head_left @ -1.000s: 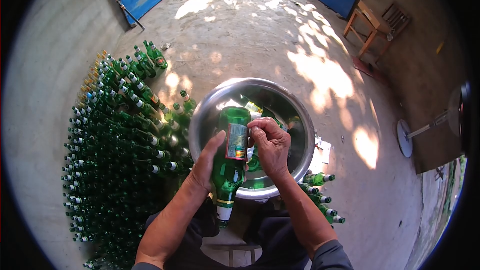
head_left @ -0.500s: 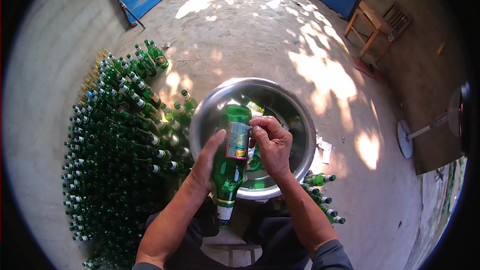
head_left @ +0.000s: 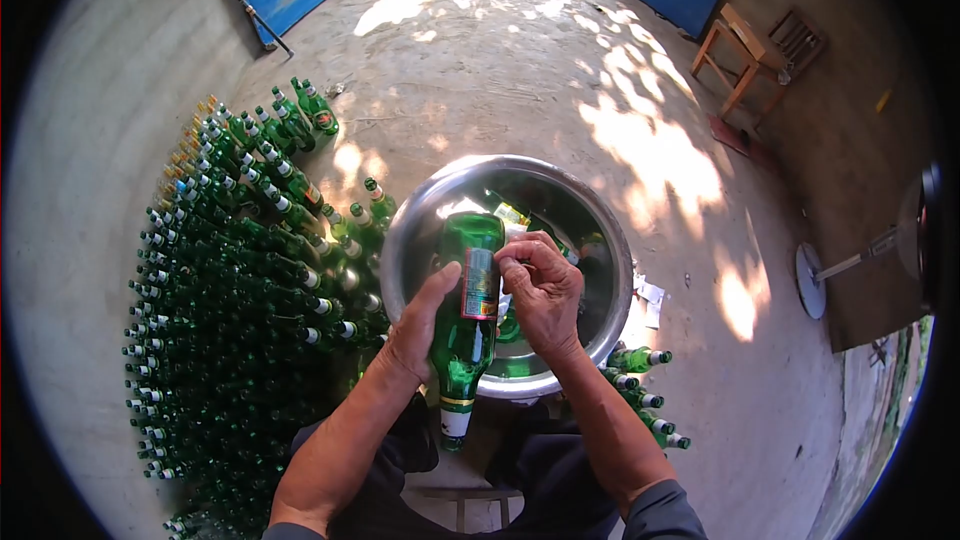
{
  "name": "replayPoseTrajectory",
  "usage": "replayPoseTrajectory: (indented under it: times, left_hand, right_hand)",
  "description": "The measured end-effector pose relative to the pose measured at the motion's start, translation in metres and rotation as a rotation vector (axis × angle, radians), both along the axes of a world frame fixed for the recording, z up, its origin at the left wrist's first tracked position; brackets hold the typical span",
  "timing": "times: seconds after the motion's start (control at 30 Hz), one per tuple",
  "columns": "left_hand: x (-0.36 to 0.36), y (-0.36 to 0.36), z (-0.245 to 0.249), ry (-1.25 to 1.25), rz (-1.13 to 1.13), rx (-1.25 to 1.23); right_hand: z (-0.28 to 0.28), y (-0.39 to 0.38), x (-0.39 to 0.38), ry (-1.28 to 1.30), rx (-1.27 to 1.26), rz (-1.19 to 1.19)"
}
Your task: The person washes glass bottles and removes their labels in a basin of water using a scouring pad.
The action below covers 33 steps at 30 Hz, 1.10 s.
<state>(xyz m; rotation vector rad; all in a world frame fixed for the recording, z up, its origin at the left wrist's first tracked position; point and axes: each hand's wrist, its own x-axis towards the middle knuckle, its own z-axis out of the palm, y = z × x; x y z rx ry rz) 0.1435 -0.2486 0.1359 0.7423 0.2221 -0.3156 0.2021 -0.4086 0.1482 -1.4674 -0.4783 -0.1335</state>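
A green glass beer bottle (head_left: 463, 350) lies tilted over the metal basin, its neck pointing down toward my lap and its base away from me. My left hand (head_left: 424, 318) is wrapped round its left side, the thumb on the glass beside the label. On the bottle's upper face is a blue-grey and red label (head_left: 480, 285). At the label's upper right edge, the thumb and fingers of my right hand (head_left: 545, 290) are pinched together on it. Part of that edge is hidden by the fingertips.
The steel basin (head_left: 612, 210) holds water, green bottles and label scraps. A mass of upright green bottles (head_left: 230, 340) fills the left floor. Several more bottles (head_left: 645, 395) stand right of the basin. A wooden chair (head_left: 745, 55) and a fan stand (head_left: 812, 280) are farther right.
The bottle has turned slightly in my left hand, so the label faces more to the right and looks narrower. My left thumb has shifted a little right; the right hand stays pinched at the label's edge.
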Motion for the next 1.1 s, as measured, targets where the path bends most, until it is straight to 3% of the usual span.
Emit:
replayPoseTrajectory:
  times: [0.17,0.37,0.6,0.87,1.1]
  left_hand:
    - [0.000,-0.003,0.003,0.005,0.017,-0.025]
    - [0.001,-0.003,-0.001,0.018,0.031,-0.030]
    - [0.000,-0.003,0.011,0.007,0.034,-0.038]
    - [0.000,-0.002,0.006,0.023,0.048,-0.053]
    - [0.001,-0.001,-0.002,0.044,0.045,-0.003]
  right_hand:
    - [0.008,0.006,-0.005,0.110,0.106,-0.032]
    - [-0.001,-0.001,0.002,0.030,-0.003,0.017]
    - [0.005,-0.002,0.001,0.128,0.098,0.012]
    - [-0.006,-0.001,0.006,-0.275,-0.215,-0.154]
    - [0.004,0.002,0.003,-0.185,-0.289,-0.146]
